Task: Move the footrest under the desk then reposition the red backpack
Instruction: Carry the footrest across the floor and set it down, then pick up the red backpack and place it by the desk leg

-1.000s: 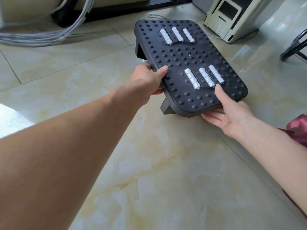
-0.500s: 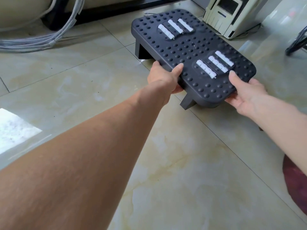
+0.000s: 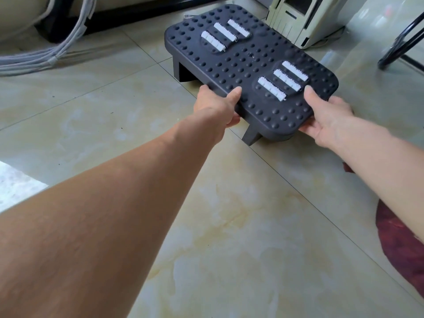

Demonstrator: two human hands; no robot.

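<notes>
The black footrest (image 3: 247,65) has a studded top and two sets of white rollers. It sits tilted on the tiled floor, its far end near the black desk base. My left hand (image 3: 215,106) grips its near left edge, thumb on top. My right hand (image 3: 325,115) grips the near right corner, thumb on the studs and fingers underneath. A dark red shape, the red backpack (image 3: 403,244), shows at the lower right edge, mostly behind my right forearm and cut off by the frame.
A cream machine (image 3: 307,19) stands just right of the footrest's far end. A bundle of grey cables (image 3: 57,51) lies at the upper left beside the black desk base (image 3: 146,10). Black chair legs (image 3: 403,42) cross the upper right corner.
Both hands have pushed the footrest forward across the floor, away from me toward the desk base and closer to the cream machine. The grips are unchanged.
</notes>
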